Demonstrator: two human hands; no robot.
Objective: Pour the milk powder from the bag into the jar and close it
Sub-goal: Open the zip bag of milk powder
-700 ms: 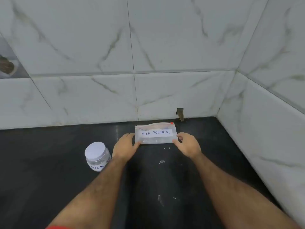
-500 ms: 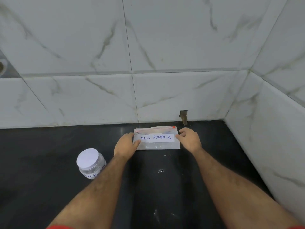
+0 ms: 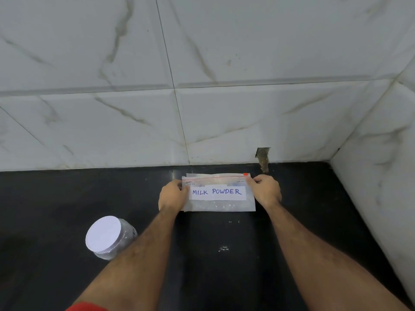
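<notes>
A clear zip bag (image 3: 219, 205) with a white label reading MILK POWDER lies flat on the black counter (image 3: 45, 209) near the back wall. Its red zip strip with a red slider runs along the far edge. My left hand (image 3: 171, 195) pinches the bag's left edge. My right hand (image 3: 266, 190) pinches the upper right corner, just below the slider. A clear jar (image 3: 107, 237) with a white lid on it stands to the left, beside my left forearm.
White marble-look tiled walls close the back and the right side, meeting in a corner. A small broken gap (image 3: 263, 158) in the back tile sits just behind the bag. A few white specks (image 3: 223, 249) lie on the counter between my arms.
My right hand has slid from the bag's lower right edge up to its top right corner near the slider. My left hand stays on the left edge. The camera has tilted down.
</notes>
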